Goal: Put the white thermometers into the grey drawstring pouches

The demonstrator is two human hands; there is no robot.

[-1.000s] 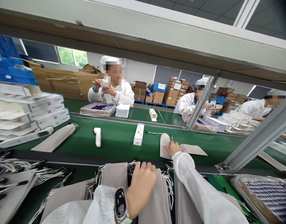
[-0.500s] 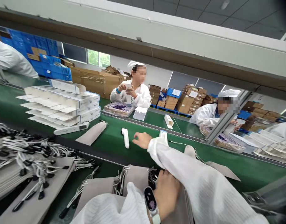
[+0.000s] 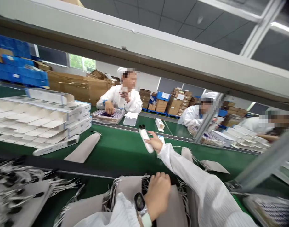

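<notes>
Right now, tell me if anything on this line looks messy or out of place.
Nothing looks damaged or spilled. The right hand holds a white device above the green belt; the left hand rests on grey pouches. Only the pouch cords at the left lie tangled.

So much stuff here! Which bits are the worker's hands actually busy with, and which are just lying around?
In hand:
- white handheld device, held by the right hand
- grey pouches, under the left hand

Lying about:
- stack of flat white boxes
- loose grey pouch
- small white box
</notes>
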